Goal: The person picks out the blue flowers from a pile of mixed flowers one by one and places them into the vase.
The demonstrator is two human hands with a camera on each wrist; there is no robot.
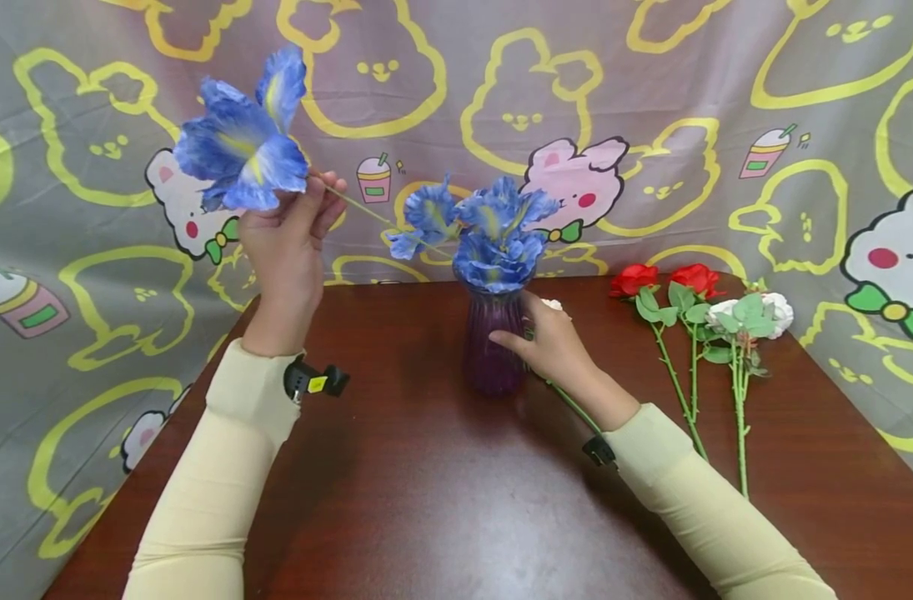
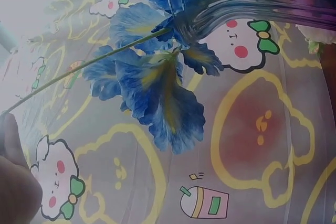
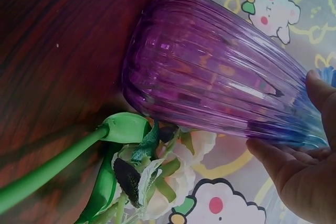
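Note:
High on the left, my left hand (image 1: 279, 242) pinches the thin stem of a large blue artificial iris (image 1: 238, 150), just below its bloom. The stem slants down toward other blue irises (image 1: 501, 229) at the mouth of a purple ribbed glass vase (image 1: 494, 346); its far end is hidden among petals. My right hand (image 1: 561, 346) grips the upright vase from the right, thumb in front, and the right wrist view shows fingers around the vase (image 3: 210, 72) near its neck. In the left wrist view only part of the left hand (image 2: 18, 177) appears.
Two red roses (image 1: 696, 279) and some white flowers (image 1: 775, 312) with long green stems lie on the right of the brown table (image 1: 426, 500). A pale flower (image 3: 184, 182) lies beside the vase, partly behind my right hand. A patterned cloth (image 1: 651, 167) hangs behind.

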